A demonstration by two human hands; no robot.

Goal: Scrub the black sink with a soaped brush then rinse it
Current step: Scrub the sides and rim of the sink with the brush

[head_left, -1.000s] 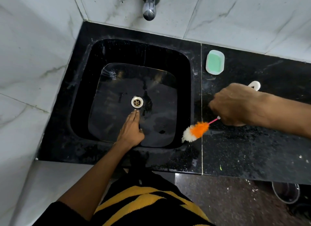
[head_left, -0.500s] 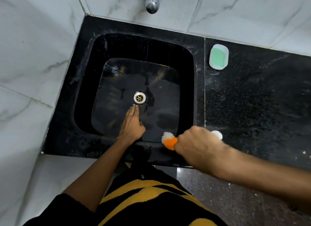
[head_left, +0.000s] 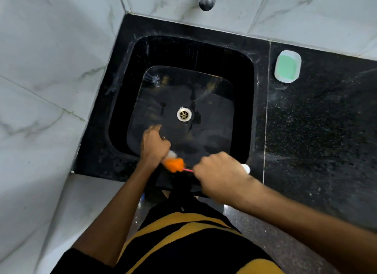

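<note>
Right hand [head_left: 219,174] grips the orange-and-white bristle brush [head_left: 174,164] over the square black sink [head_left: 244,102]; left hand [head_left: 154,145], loosely curled, touches its bristles. Green soap [head_left: 286,67] fills a white dish [head_left: 298,58].

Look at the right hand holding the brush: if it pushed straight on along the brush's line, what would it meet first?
Most likely the left hand: the brush in the right hand points straight at it, its white tip already about touching, though depth is unclear.

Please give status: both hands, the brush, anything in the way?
Right hand grips brush handle. Left hand at the bristles, grip unclear. Brush over sink front edge. Nothing blocking.
</note>
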